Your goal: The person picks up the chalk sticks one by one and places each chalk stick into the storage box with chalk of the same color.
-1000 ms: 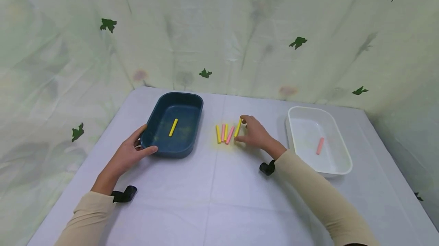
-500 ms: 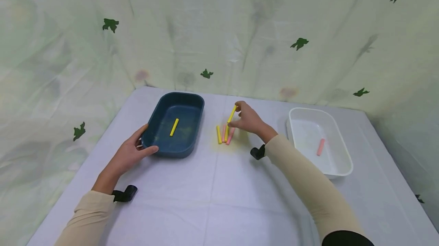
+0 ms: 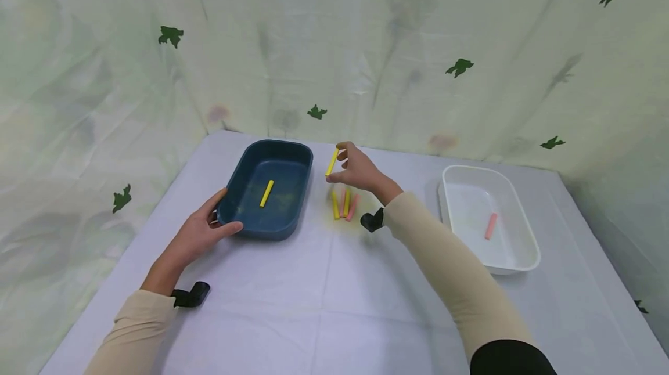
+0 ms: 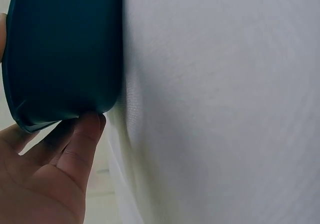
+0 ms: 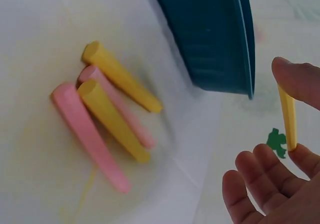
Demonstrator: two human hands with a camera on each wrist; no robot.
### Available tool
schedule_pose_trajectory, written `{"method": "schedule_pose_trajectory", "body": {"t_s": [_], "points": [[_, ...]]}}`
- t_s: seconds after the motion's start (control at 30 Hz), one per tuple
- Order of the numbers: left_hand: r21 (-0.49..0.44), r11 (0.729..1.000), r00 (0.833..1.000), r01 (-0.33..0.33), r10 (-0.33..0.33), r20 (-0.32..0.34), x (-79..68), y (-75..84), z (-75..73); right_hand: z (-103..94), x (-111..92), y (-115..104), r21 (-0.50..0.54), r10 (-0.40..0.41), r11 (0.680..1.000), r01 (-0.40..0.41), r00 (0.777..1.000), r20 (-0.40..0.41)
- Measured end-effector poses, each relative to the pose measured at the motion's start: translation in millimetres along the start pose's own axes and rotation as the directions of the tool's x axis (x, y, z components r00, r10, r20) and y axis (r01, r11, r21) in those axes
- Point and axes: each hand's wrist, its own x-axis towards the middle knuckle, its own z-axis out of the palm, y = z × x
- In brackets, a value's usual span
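My left hand holds the near left corner of a dark blue tub, thumb at the near rim and fingers along the left side. One yellow chalk stick lies inside that tub. Between thumb and fingertip my right hand pinches another yellow chalk stick by its two ends, raised over the table just right of the tub. Below it, two yellow sticks and two pink chalk sticks lie side by side on the table. In the left wrist view, fingers touch the tub's outer wall.
A white tub with one pink chalk stick in it stands on the right. White cloth covers the table. Behind hangs a pale curtain with leaf prints.
My right hand has lifted the yellow chalk stick off the right end of the group and carried it left and away from me, towards the blue tub. The left hand has stayed put.
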Motion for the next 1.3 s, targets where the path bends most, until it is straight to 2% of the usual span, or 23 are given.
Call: {"method": "schedule_pose_trajectory", "body": {"t_s": [0.43, 0.83, 1.03, 1.3], "points": [[0.0, 1.0, 1.0, -0.002, 0.002, -0.013, 2.2, 1.3, 0.0, 3.8, 11.9, -19.9, 0.076, -0.009, 0.997, 0.007, 1.0, 0.02], [0.004, 0.999, 0.999, 0.033, -0.033, -0.012, 2.1, 2.5, 2.7, 26.2, 21.2, -43.8, 0.091, -0.053, 0.995, 0.049, 0.998, 0.039], [-0.009, 1.0, 1.0, 0.021, -0.021, -0.02, 4.6, 4.7, 3.6, 32.0, 23.7, -53.7, 0.081, -0.107, 0.991, 0.103, 0.993, 0.042], [-0.011, 1.0, 1.0, 0.019, -0.019, -0.02, -0.4, 0.7, 4.6, 45.2, 21.4, -57.8, 0.037, -0.149, 0.989, 0.146, 0.984, 0.1]]}}
